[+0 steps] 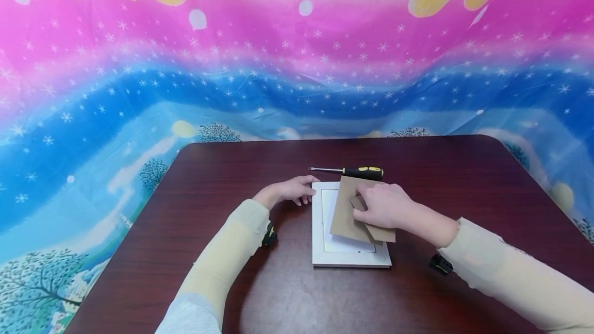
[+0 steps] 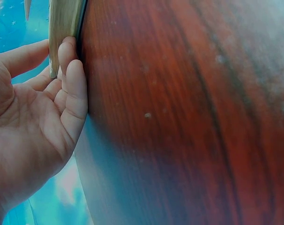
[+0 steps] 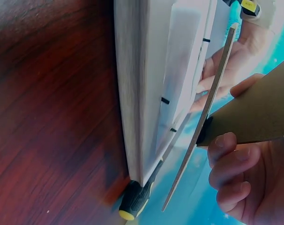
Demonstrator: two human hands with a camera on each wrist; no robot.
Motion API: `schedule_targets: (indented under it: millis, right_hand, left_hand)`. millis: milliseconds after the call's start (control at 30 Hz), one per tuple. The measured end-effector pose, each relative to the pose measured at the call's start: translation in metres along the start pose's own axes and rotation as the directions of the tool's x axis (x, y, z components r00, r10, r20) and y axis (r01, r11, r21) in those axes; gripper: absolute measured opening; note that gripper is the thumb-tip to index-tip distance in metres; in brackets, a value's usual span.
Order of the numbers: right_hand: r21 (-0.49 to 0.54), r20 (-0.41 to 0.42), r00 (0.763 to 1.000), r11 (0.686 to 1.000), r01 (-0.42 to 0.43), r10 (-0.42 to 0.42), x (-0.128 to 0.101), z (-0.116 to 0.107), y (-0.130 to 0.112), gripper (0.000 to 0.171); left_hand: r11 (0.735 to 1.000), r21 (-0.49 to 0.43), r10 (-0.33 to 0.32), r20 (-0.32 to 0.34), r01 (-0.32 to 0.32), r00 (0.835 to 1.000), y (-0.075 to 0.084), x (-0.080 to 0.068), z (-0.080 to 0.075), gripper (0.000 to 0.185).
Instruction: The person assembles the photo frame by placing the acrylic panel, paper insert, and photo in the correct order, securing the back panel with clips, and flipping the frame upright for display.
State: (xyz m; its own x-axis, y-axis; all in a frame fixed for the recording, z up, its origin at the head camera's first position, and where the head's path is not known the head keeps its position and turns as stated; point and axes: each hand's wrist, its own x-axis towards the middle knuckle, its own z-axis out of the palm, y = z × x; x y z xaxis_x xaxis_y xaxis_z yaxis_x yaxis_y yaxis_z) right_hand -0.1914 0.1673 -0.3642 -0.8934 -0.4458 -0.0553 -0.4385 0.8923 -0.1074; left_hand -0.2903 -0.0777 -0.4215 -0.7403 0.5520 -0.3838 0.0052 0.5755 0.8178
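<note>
A white picture frame [image 1: 317,231] lies face down on the table, a white sheet [image 1: 332,245] showing inside its rim. My left hand [image 1: 293,189] holds the frame by its far left corner, thumb at the upper face and fingers against the side in the left wrist view. Above the frame, my right hand [image 1: 385,205] pinches the stand flap [image 3: 254,112] of a brown backing board [image 1: 343,215]. The board tilts over the frame's right part, and in the right wrist view a gap shows between the two. Small black tabs [image 3: 165,100] stick out along the frame's inner edge.
Just beyond the frame's far edge lies a flat-blade screwdriver [image 1: 364,172] with a black and yellow handle. The dark red wooden table [image 1: 209,174] has rounded far corners. A patterned cloth [image 1: 297,66] hangs behind it.
</note>
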Motion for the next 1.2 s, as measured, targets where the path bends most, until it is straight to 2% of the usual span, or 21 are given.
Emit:
schedule_targets:
  millis: [200, 600, 1200]
  right_hand:
    - [-0.009, 0.036, 0.999, 0.999, 0.032, -0.032, 0.002, 0.001, -0.008, 0.038]
    - [-0.004, 0.093, 0.991, 0.995, 0.098, -0.097, 0.004, 0.008, -0.018, 0.040]
    - [-0.010, 0.124, 0.987, 0.995, 0.101, -0.099, 0.010, 0.013, -0.018, 0.041]
  left_hand:
    - [1.000, 0.004, 0.025, 0.013, -0.025, 1.000, 0.000, 0.000, -0.002, 0.033]
    - [1.000, 0.006, 0.007, -0.015, -0.007, 1.000, 0.000, 0.002, 0.000, 0.037]
    - [1.000, -0.004, 0.019, -0.012, -0.020, 1.000, -0.004, 0.002, 0.001, 0.037]
